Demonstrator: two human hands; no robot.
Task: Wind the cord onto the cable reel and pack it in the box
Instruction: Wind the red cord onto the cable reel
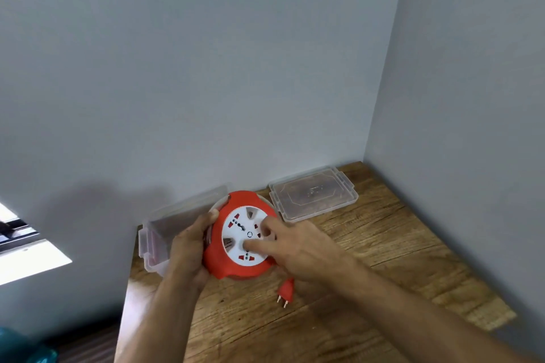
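Observation:
A round red cable reel (pixel 224 262) with a white socket face is held tilted above the wooden table (pixel 368 259). My left hand (pixel 188 247) grips its left rim. My right hand (pixel 289 247) rests on the white face, fingers bent and pressing on it. A short piece of red cord hangs from the reel's lower right and ends in a red two-pin plug (pixel 286 292), which lies on the table just below the reel. The clear plastic box (pixel 153 242) stands behind my left hand, by the wall.
The box's clear lid (pixel 312 193) lies flat on the table at the back, right of the reel, close to the wall corner. Walls close the table at the back and right. The table's left edge runs just under the box.

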